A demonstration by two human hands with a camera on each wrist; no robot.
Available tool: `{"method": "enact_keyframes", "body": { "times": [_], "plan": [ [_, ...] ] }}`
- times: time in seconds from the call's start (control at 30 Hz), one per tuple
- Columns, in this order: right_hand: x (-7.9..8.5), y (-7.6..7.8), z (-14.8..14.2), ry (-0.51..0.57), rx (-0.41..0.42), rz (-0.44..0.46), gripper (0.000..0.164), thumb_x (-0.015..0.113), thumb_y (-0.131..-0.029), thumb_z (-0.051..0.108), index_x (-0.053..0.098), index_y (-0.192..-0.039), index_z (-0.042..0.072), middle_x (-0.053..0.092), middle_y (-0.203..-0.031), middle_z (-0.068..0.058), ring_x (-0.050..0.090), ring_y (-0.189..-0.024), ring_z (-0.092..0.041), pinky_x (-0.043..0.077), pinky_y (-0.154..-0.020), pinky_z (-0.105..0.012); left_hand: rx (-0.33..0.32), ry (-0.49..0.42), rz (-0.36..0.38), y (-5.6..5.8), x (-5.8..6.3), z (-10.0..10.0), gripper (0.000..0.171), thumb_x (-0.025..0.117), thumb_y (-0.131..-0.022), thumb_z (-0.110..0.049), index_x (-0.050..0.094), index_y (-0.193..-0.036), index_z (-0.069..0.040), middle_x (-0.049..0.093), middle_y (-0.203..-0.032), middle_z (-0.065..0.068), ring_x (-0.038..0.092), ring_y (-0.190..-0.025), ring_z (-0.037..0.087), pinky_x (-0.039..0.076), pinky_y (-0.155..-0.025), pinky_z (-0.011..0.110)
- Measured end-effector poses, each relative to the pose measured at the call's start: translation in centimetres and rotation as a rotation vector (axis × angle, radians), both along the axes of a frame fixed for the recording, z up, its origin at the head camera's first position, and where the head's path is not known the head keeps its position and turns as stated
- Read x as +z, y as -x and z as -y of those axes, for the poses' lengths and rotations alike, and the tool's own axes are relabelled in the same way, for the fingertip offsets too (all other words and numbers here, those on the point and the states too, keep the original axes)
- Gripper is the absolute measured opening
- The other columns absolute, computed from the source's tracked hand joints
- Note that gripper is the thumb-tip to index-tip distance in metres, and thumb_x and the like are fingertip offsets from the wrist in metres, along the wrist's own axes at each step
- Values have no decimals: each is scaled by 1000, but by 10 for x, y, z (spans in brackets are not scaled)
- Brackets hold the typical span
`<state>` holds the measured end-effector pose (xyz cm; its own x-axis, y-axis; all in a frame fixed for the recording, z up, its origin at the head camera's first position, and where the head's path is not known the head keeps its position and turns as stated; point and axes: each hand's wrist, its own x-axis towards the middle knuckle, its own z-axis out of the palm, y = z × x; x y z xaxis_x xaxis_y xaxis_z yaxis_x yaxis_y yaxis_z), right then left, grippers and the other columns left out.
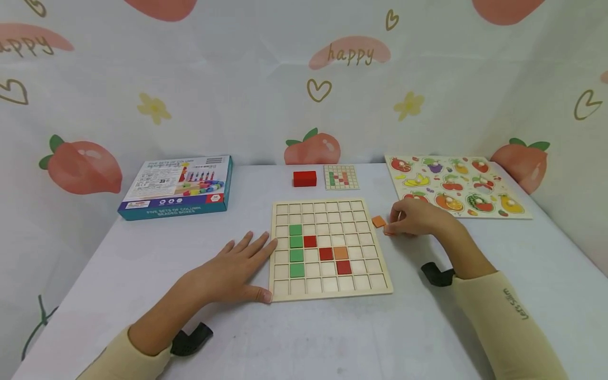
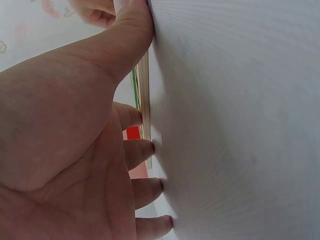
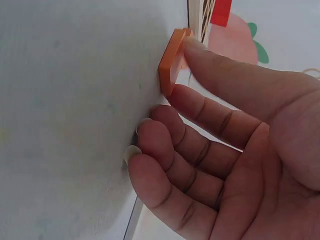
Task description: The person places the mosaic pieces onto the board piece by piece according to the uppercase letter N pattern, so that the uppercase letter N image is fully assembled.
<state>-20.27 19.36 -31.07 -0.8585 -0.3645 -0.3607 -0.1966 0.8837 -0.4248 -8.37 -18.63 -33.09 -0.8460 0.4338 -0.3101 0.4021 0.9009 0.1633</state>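
Observation:
A wooden grid board lies on the table with green, red and orange square tiles in some of its cells. My left hand rests spread on the table at the board's left side, thumb and forefinger touching its edge. Beyond the board's right edge, my right hand pinches an orange tile between thumb and forefinger; the tile is tilted, low at the tabletop. The other fingers of that hand are curled. Just left of them a second orange tile lies flat, close to the board.
Behind the board are a red block and a small pattern card. A boxed bead set lies at the back left. The fruit puzzle board lies at the back right, just behind my right hand. A patterned cloth backs the table.

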Motion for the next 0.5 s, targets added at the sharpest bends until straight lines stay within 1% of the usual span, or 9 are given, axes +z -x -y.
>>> {"method": "enact_keyframes", "body": {
  "times": [0.13,0.23,0.4,0.5],
  "plan": [
    [0,1,-3,5,17,15,30,71,-77,35,60,-86,9,56,-72,-4,51,-61,-17,43,-54,-30,0,1,-2,0,0,0,106,45,-60,-80,9,-145,-29,3,-151,-2,-1,-135,30,11,-103,55],
    [0,1,-4,18,40,20,28,73,-76,30,60,-87,9,56,-76,-4,52,-63,-17,44,-55,-30,1,3,-4,0,0,0,106,45,-60,-81,9,-145,-29,3,-151,-2,-1,-135,30,10,-103,55],
    [-2,4,-4,34,68,-16,23,74,-74,25,59,-83,10,54,-75,-3,50,-65,-17,43,-55,-30,-6,-2,-3,-1,2,0,106,45,-61,-80,9,-146,-28,4,-151,-1,-1,-135,31,11,-103,55],
    [-3,5,-4,65,87,-44,20,75,-73,21,59,-79,10,55,-73,-2,49,-67,-18,42,-56,-30,-15,-9,-6,-1,2,1,106,45,-62,-80,11,-146,-26,6,-151,1,0,-135,32,11,-103,56]
  ]
}}
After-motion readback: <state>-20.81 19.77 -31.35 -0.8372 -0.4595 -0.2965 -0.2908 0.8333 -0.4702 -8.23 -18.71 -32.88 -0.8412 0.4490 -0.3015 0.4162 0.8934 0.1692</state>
